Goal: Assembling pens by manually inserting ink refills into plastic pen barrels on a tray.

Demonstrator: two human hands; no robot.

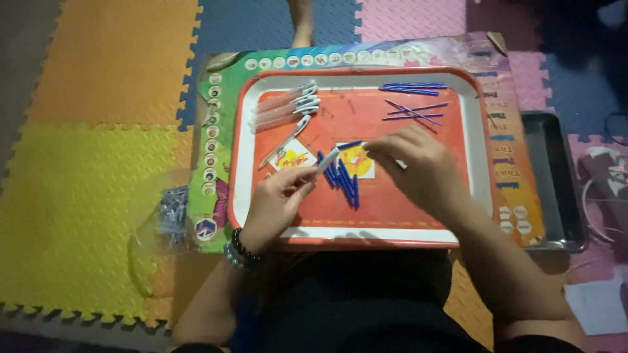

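Both hands, left [278, 196] and right [412, 163], grip one pen [337, 152] over the orange tray [471, 131].

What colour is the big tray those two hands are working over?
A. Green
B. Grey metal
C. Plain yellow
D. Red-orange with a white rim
D. The tray under the left hand and right hand has a red-orange floor and a white inner rim; the blue pen parts lie on it.

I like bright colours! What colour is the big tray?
The tray is orange-red with a white rim, seen in the head view.
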